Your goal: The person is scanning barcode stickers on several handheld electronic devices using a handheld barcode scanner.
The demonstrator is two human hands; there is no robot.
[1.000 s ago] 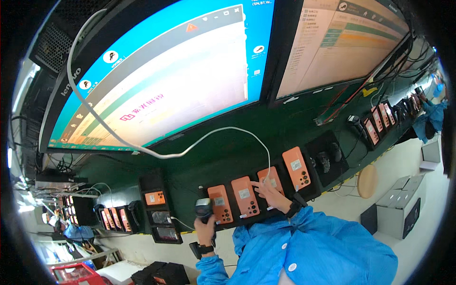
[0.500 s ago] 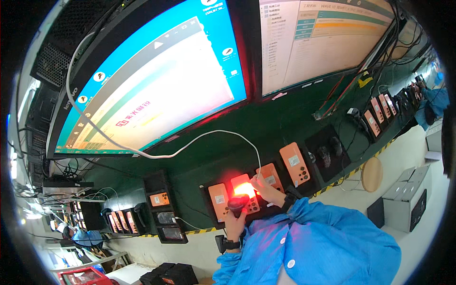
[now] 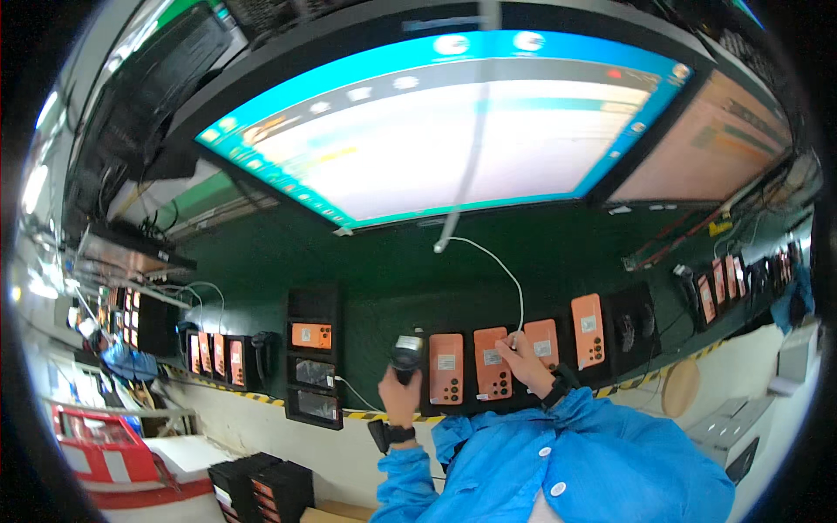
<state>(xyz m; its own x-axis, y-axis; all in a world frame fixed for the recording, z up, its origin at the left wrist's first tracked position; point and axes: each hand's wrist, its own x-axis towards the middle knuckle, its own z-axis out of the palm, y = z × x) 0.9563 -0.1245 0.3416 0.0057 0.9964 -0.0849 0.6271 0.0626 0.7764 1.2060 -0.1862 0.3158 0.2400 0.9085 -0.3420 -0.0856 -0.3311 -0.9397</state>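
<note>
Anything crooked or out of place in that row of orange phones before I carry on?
Nothing stands out. The four orange phones stand upright side by side in their holder; the right hand rests on one, and the left hand holds a scanner.

scanner (image 3: 405, 356) pulled left off orange phone (image 3: 491, 375) | red glow gone

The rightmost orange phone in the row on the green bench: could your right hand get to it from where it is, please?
Probably yes. The right hand rests on the second orange phone, and the rightmost orange phone lies two places along the same row with nothing on top of it. The left hand holds a black scanner, well aside.
</note>
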